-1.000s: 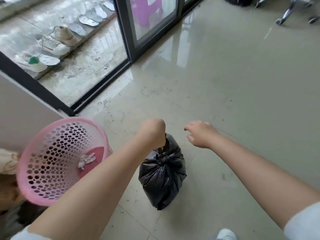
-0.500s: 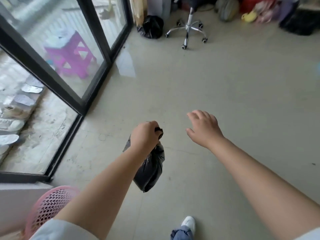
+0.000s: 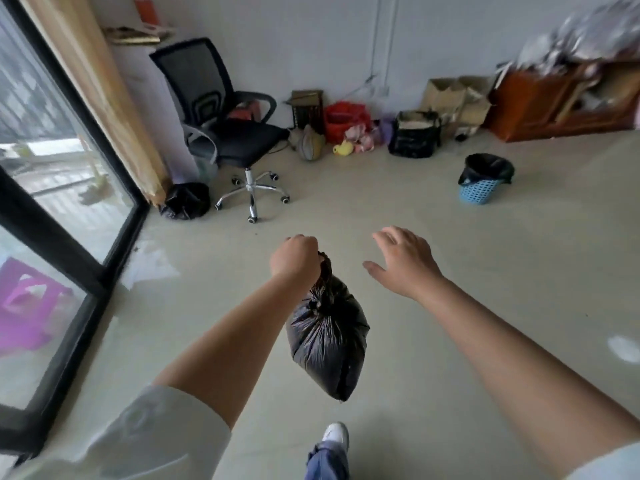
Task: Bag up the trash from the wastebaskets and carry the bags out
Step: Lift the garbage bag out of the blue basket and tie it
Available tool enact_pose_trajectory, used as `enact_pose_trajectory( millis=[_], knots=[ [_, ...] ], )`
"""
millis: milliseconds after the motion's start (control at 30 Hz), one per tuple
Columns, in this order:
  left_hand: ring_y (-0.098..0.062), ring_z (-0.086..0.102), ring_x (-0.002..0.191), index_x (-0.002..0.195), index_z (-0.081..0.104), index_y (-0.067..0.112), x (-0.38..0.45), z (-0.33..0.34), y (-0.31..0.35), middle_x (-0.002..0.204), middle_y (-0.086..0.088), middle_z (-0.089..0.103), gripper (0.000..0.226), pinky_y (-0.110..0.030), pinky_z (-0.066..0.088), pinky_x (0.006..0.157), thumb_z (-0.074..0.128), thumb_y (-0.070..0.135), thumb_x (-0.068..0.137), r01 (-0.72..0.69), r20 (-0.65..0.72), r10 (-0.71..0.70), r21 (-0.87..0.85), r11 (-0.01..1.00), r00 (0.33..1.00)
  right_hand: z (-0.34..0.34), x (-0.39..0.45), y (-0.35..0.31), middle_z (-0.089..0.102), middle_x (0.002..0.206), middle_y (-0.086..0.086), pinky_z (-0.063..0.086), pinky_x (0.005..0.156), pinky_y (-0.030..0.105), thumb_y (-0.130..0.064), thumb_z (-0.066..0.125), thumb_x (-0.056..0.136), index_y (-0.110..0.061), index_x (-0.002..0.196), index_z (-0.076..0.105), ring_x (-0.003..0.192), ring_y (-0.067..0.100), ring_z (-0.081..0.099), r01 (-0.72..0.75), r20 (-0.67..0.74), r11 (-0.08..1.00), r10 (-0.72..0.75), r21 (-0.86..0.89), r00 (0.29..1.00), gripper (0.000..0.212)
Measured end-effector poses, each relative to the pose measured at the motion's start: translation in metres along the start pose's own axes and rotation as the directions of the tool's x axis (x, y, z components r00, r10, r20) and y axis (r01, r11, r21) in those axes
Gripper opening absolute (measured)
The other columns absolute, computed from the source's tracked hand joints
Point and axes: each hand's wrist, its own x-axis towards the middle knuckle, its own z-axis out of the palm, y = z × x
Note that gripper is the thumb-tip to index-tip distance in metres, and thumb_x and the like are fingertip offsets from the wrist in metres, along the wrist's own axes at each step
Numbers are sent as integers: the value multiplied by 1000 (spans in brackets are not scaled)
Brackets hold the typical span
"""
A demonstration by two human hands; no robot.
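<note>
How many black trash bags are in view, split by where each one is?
Held in left hand: 1, tied bag
On floor by office chair: 1, floor bag
Lining blue wastebasket: 1, liner
Total: 3

Your left hand holds the tied black plastic trash bag above the floor, left of your right hand. Far ahead on the right stands the blue lattice wastebasket; the black mesh office chair stands far left.

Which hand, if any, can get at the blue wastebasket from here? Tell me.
Probably neither yet. The blue wastebasket stands far across bare floor; the right hand is free, the left hand grips the tied bag.
</note>
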Motion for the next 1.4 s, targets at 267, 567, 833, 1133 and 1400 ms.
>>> enact_pose_trajectory(
  millis=[267, 567, 833, 1133, 1400],
  knots=[
    [-31, 57, 102, 102, 61, 4, 209, -16, 134, 108, -12, 62, 25, -33, 43, 71, 47, 22, 94, -200, 113, 199, -4, 980, 973, -66, 157, 154, 39, 138, 9, 30, 105, 41, -40, 45, 89, -12, 131, 39, 129, 26, 34, -214, -9, 975, 214, -53, 977, 50],
    [-23, 48, 77, 55, 33, 12, 430, 19, 277, 61, 0, 37, 40, -26, 39, 66, 46, 6, 92, -164, 190, 156, 25, 986, 969, -77, 328, 333, 41, 134, 8, 35, 98, 40, -40, 46, 89, -11, 127, 41, 125, 26, 37, -282, -1, 959, 283, -38, 959, 48],
    [-25, 54, 83, 79, 54, 6, 634, 43, 402, 80, -4, 52, 15, -26, 42, 66, 46, 6, 92, -137, 215, 122, 56, 989, 969, -99, 493, 521, 41, 135, 11, 36, 100, 42, -40, 45, 90, -9, 126, 41, 126, 28, 36, -235, 38, 967, 239, -95, 970, 48],
    [-27, 57, 86, 93, 59, 6, 859, 88, 496, 82, -7, 55, 13, -28, 43, 67, 46, 8, 92, -44, 243, 36, 25, 999, 969, -87, 684, 686, 40, 135, 13, 39, 95, 40, -38, 45, 90, -6, 123, 42, 125, 29, 37, -154, 121, 978, 171, -140, 978, 46],
    [-29, 60, 97, 102, 61, 1, 1060, 151, 574, 95, -12, 59, 21, -30, 44, 69, 45, 11, 93, 0, 346, 16, -44, 999, 938, -60, 858, 829, 45, 129, 11, 40, 97, 40, -35, 44, 91, -8, 124, 43, 121, 29, 40, -184, 231, 980, 196, -75, 953, 44]
  ],
)
